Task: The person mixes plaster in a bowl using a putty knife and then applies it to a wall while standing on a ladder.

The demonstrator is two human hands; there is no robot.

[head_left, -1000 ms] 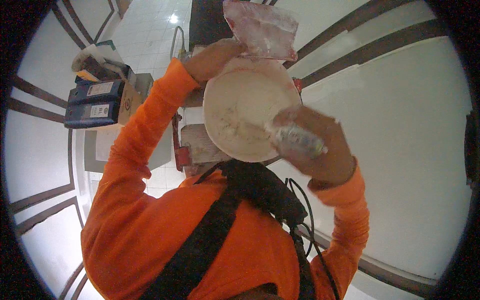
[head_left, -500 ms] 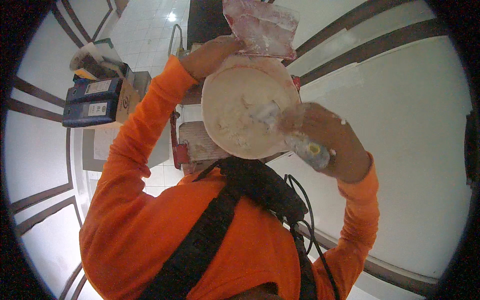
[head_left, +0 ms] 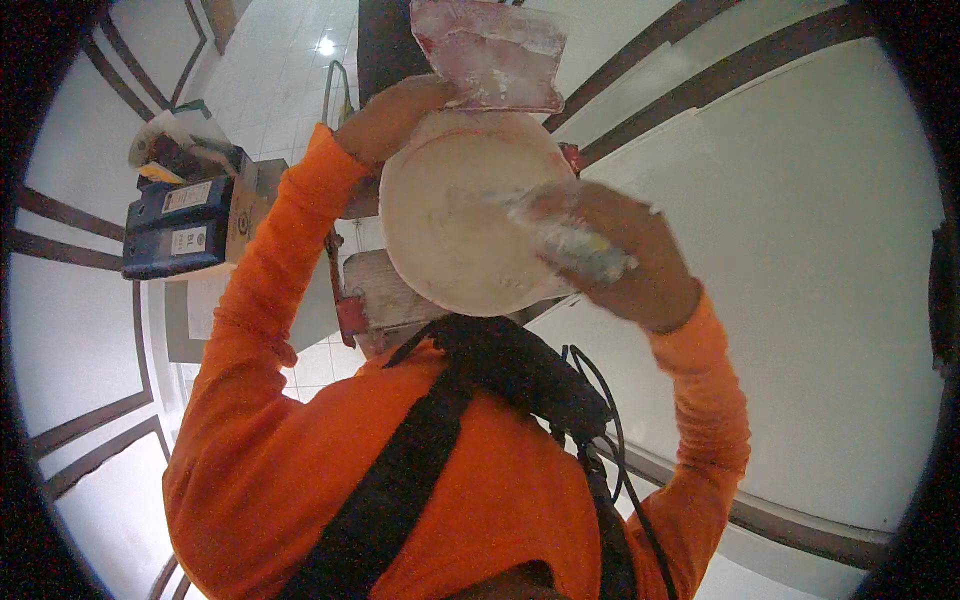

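Note:
A round pale bucket [head_left: 392, 250] holds creamy white paste, likely putty, smeared over its inside. Past its far rim, my left hand [head_left: 400, 115] is closed on the near-left corner of a flat reddish plastic plate [head_left: 490, 60] streaked with white; its fingertips are partly hidden. My right hand [head_left: 640, 255] is wrapped round the smeared handle of a putty knife [head_left: 585, 250] over the right side of the bucket. The knife's front end points into the bucket and is blurred by motion.
To the left, dark box files [head_left: 180, 225] and a cardboard box [head_left: 243, 220] stand on a grey cabinet [head_left: 190, 320]. Below the bucket is a worn board [head_left: 385, 285] with red end parts. A white wall [head_left: 800, 250] with brown trim runs along the right.
Bucket, plate and both hands have shifted slightly left in the view. My right hand with the putty knife has moved left and a little upward over the bucket.

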